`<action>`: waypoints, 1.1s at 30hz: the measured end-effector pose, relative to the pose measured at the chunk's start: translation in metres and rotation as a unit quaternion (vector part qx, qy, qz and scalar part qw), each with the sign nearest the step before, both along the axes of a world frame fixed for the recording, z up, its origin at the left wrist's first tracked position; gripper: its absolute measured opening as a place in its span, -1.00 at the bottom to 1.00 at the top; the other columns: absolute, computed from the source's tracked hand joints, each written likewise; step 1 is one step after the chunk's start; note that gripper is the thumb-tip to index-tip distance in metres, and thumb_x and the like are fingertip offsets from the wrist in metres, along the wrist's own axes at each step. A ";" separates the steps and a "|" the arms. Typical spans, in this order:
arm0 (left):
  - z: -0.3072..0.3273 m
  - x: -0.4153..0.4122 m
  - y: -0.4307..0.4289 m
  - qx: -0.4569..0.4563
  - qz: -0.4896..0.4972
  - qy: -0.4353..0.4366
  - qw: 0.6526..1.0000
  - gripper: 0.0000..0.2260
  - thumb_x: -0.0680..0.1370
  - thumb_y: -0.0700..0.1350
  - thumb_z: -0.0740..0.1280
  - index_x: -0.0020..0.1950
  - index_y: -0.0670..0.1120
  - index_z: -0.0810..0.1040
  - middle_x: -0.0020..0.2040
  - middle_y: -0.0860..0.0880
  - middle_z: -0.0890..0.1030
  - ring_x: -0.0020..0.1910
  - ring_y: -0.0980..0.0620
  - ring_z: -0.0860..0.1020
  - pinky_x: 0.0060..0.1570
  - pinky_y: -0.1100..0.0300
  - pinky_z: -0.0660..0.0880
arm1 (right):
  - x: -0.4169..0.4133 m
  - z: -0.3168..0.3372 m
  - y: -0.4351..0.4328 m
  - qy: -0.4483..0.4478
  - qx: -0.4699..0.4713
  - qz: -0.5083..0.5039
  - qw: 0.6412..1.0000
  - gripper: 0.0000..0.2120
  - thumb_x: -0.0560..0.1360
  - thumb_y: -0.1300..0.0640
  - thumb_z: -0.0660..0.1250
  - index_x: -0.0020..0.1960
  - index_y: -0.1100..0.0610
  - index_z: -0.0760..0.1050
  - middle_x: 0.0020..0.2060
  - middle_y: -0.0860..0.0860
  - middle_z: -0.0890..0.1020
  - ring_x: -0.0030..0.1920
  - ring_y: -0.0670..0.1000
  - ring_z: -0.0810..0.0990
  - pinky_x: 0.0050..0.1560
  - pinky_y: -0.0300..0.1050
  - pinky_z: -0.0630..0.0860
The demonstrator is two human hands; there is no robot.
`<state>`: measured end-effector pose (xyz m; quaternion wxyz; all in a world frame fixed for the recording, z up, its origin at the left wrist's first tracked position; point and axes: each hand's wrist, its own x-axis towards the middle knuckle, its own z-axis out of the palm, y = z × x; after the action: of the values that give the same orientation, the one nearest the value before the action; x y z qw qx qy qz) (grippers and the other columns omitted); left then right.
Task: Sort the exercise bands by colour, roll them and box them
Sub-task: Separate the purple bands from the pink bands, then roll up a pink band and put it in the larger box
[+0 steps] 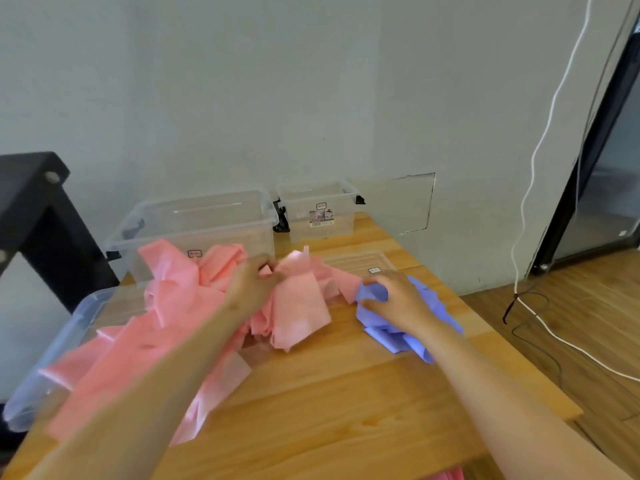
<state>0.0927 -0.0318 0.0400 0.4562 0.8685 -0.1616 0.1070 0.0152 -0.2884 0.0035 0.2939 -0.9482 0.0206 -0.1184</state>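
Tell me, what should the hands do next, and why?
Probably the right hand should draw the blue band rightward, away from the pink bands. It grips the blue band, whose edge lies right beside the pink bands, while the left hand holds those. Separating the colours likely comes before rolling.

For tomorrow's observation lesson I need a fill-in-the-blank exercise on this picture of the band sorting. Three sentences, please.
1. The left hand pinches a band of the colour ____.
2. The right hand grips the blue bands, which lie to the ____ of the pink pile.
3. Both piles lie on a table made of ____.
Missing words: pink; right; wood.
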 end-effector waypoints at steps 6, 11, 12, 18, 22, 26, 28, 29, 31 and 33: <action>0.055 -0.014 0.078 -0.153 0.126 -0.072 0.978 -0.94 0.55 -0.13 0.39 -0.11 -0.06 0.55 -0.22 0.09 0.56 -0.28 0.07 0.50 -0.31 0.19 0.41 | 0.019 0.023 0.066 -0.084 0.080 0.039 0.992 -0.75 0.49 0.14 0.38 0.15 0.13 0.58 0.16 0.01 0.55 0.26 -0.02 0.42 0.14 -0.27 0.26; 0.033 -0.036 0.112 -0.007 0.093 -0.060 0.994 -0.96 0.53 -0.19 0.39 -0.11 -0.09 0.59 -0.19 0.09 0.59 -0.25 0.16 0.51 -0.31 0.46 0.36 | 0.028 0.019 0.116 -0.039 0.106 0.077 0.991 -0.73 0.53 0.15 0.34 0.21 0.17 0.56 0.25 0.08 0.55 0.28 0.07 0.47 0.08 -0.19 0.33; 0.021 -0.038 0.119 0.053 0.062 -0.020 0.996 -0.95 0.53 -0.19 0.40 -0.11 -0.06 0.60 -0.17 0.08 0.60 -0.22 0.11 0.53 -0.30 0.48 0.35 | 0.028 0.017 0.122 -0.022 0.107 0.080 0.991 -0.72 0.54 0.14 0.33 0.23 0.15 0.55 0.28 0.06 0.53 0.30 0.05 0.46 0.07 -0.19 0.33; -0.016 -0.056 0.156 0.163 -0.069 0.155 0.972 -0.68 0.50 -0.22 0.39 0.06 0.21 0.52 0.10 0.19 0.58 0.10 0.25 0.52 0.03 0.46 0.37 | 0.031 -0.005 0.134 0.016 0.160 0.048 0.986 -0.74 0.59 0.17 0.25 0.25 0.10 0.53 0.23 0.00 0.57 0.26 0.02 0.51 0.07 -0.18 0.37; 0.003 -0.063 0.163 -0.008 -0.081 0.164 0.983 -0.54 0.49 -0.41 0.31 0.20 0.10 0.47 0.22 0.05 0.53 0.23 0.16 0.50 0.09 0.32 0.49 | 0.035 0.000 0.142 0.040 0.167 0.062 0.983 -0.61 0.57 0.14 0.28 0.38 0.10 0.41 0.21 -0.08 0.48 0.20 -0.01 0.47 0.11 -0.12 0.36; 0.014 -0.068 0.148 -0.066 -0.018 0.096 0.993 -0.53 0.50 -0.48 0.14 0.09 0.06 0.52 0.22 0.06 0.50 0.23 0.10 0.47 -0.14 0.37 0.48 | 0.042 0.006 0.153 0.037 0.228 0.083 0.969 -0.52 0.55 0.04 0.34 0.42 0.14 0.36 0.18 -0.03 0.51 0.12 -0.02 0.52 0.09 0.00 0.53; 0.013 -0.069 0.139 -0.100 0.015 0.070 0.992 -0.51 0.48 -0.51 0.09 0.00 0.05 0.55 0.17 0.05 0.51 0.20 0.08 0.47 -0.24 0.41 0.46 | 0.048 0.013 0.161 0.013 0.235 0.082 0.968 -0.52 0.54 0.06 0.35 0.41 0.13 0.34 0.13 -0.03 0.49 0.08 -0.04 0.49 0.03 -0.06 0.51; 0.013 -0.069 0.136 -0.112 0.026 0.060 0.992 -0.52 0.49 -0.50 0.09 -0.01 0.06 0.56 0.17 0.04 0.51 0.15 0.08 0.49 -0.27 0.42 0.46 | 0.051 0.018 0.166 0.004 0.237 0.077 0.968 -0.52 0.54 0.08 0.35 0.41 0.12 0.33 0.11 -0.04 0.49 0.07 -0.05 0.48 0.01 -0.13 0.45; 0.011 -0.067 0.132 -0.107 0.047 0.054 0.992 -0.60 0.54 -0.42 0.14 0.02 0.07 0.56 0.20 0.00 0.50 0.02 0.14 0.52 -0.29 0.41 0.47 | 0.059 0.024 0.173 0.000 0.226 0.070 0.972 -0.56 0.54 0.12 0.34 0.39 0.13 0.37 0.09 -0.01 0.54 0.06 -0.01 0.50 -0.02 -0.17 0.37; 0.010 -0.063 0.132 -0.079 0.067 0.056 0.993 -0.72 0.59 -0.30 0.23 0.14 0.05 0.54 0.27 -0.03 0.46 -0.03 0.16 0.53 -0.27 0.41 0.48 | 0.062 0.024 0.179 0.006 0.195 0.075 0.978 -0.73 0.52 0.20 0.32 0.22 0.14 0.52 -0.06 -0.01 0.57 0.00 0.01 0.53 -0.09 -0.19 0.36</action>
<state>0.0301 0.1000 0.0499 0.5234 0.8434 -0.0677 0.1009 0.0770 -0.1097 0.0280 0.4814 -0.8721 -0.0262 -0.0843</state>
